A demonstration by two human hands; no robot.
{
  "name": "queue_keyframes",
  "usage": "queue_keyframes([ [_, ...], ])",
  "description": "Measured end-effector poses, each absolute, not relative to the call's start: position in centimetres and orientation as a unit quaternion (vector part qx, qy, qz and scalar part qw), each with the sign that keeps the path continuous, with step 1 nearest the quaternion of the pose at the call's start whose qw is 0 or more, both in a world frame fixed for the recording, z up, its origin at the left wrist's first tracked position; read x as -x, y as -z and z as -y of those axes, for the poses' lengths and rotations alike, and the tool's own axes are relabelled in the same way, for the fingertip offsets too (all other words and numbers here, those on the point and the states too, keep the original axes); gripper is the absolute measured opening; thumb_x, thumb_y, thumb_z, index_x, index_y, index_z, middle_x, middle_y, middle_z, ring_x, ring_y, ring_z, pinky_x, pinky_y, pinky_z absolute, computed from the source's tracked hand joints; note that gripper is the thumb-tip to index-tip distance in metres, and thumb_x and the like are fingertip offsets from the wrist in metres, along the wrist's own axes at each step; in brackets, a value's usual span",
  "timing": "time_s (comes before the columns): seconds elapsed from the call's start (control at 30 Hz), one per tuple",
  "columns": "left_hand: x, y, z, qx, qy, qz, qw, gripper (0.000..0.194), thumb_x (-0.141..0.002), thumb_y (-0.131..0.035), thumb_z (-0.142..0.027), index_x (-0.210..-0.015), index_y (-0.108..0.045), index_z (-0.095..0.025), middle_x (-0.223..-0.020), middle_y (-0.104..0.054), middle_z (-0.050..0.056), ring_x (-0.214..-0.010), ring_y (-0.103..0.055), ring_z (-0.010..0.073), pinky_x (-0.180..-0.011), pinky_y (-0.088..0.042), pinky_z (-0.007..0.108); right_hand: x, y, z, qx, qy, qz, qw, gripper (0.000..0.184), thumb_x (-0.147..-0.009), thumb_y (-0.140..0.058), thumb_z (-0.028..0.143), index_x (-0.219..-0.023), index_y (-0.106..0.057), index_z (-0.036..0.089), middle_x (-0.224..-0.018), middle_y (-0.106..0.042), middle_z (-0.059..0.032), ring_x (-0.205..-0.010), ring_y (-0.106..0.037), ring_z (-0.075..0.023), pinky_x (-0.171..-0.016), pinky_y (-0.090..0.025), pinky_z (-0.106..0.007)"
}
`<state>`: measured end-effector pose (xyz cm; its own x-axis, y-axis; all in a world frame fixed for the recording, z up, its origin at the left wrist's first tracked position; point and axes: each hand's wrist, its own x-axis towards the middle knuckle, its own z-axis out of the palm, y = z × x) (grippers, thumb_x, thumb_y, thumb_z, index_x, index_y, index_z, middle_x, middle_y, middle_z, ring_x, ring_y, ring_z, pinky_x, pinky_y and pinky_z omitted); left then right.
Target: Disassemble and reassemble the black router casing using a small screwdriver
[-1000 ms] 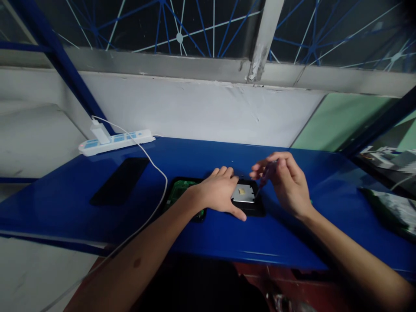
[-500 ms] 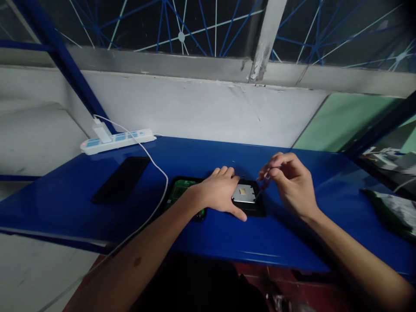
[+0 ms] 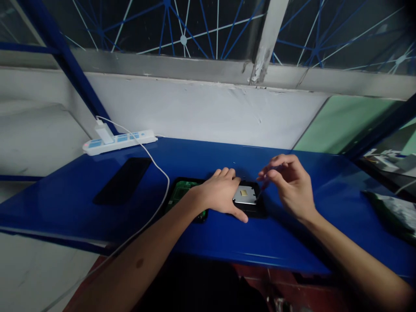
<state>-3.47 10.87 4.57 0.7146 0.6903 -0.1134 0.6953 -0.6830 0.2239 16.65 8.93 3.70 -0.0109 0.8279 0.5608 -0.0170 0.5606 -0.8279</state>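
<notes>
My left hand lies flat, with fingers stretched and the thumb apart, across a black device casing. Set in the casing is a silver metal plate with a small tan square in its middle and dark spots at its corners. My right hand pinches a thin screwdriver with a see-through reddish-purple handle. The shaft slants down to the plate's near right corner; whether the tip touches is too blurred to tell. Left of the casing, partly under my left wrist, is a black-framed piece with a green circuit board.
A flat black slab lies on the blue table at the left. Behind it sits a white power strip with a plugged-in charger. Its white cable runs forward across the table. A green-and-silver bag lies at the right.
Both hands stay almost where they were, the left flat on the casing and the right on the screwdriver. The whole view has shifted slightly.
</notes>
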Motion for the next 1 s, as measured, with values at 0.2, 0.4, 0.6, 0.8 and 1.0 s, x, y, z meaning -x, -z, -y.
queue_keyframes([
  [0.2,3.5,-4.3,-10.9,-0.921,-0.001,-0.373,0.114,0.105,-0.064,-0.057,-0.089,-0.133,-0.054,-0.011,-0.123,-0.054,0.018,-0.114,-0.047,0.0378,-0.102,-0.035,0.049,-16.5,-4.0,-8.7,0.347,-0.345,0.629,0.604,0.014,-0.097,-0.058,0.034,-0.107,-0.061,0.026,-0.095,-0.072,-0.0031,-0.079,-0.073,-0.0166,-0.064,-0.06,-0.031],
  [0.4,3.5,-4.5,-10.8,-0.918,0.008,-0.379,0.12,0.107,-0.063,-0.057,-0.09,-0.138,-0.05,-0.014,-0.124,-0.054,0.017,-0.115,-0.046,0.0387,-0.103,-0.034,0.048,-16.5,-3.7,-8.6,0.339,-0.346,0.621,0.617,0.012,-0.094,-0.063,0.036,-0.1,-0.058,0.027,-0.105,-0.067,-0.0027,-0.08,-0.072,-0.0158,-0.066,-0.061,-0.031],
  [0.6,3.5,-4.4,-10.9,-0.919,0.002,-0.373,0.125,0.103,-0.064,-0.056,-0.088,-0.134,-0.054,-0.013,-0.122,-0.054,0.018,-0.112,-0.047,0.0376,-0.1,-0.037,0.046,-16.7,-4.2,-8.9,0.332,-0.276,0.64,0.636,0.021,-0.079,-0.078,0.028,-0.083,-0.058,0.025,-0.088,-0.053,0.0016,-0.072,-0.064,-0.0133,-0.061,-0.06,-0.029],
  [0.8,3.5,-4.4,-10.9,-0.92,-0.001,-0.373,0.122,0.108,-0.063,-0.057,-0.089,-0.136,-0.052,-0.011,-0.122,-0.054,0.018,-0.112,-0.047,0.0382,-0.101,-0.036,0.048,-16.6,-4.2,-8.4,0.359,-0.264,0.626,0.641,0.014,-0.086,-0.073,0.027,-0.096,-0.063,0.026,-0.086,-0.067,-0.0008,-0.073,-0.07,-0.0168,-0.064,-0.06,-0.032],
  [1.0,3.6,-4.6,-10.8,-0.92,0.004,-0.373,0.123,0.105,-0.064,-0.057,-0.089,-0.133,-0.054,-0.01,-0.123,-0.053,0.019,-0.112,-0.047,0.0372,-0.102,-0.036,0.048,-16.4,-4.0,-7.9,0.328,-0.304,0.643,0.622,0.017,-0.1,-0.051,0.032,-0.097,-0.066,0.025,-0.106,-0.068,-0.0056,-0.082,-0.072,-0.0174,-0.062,-0.059,-0.032],
])
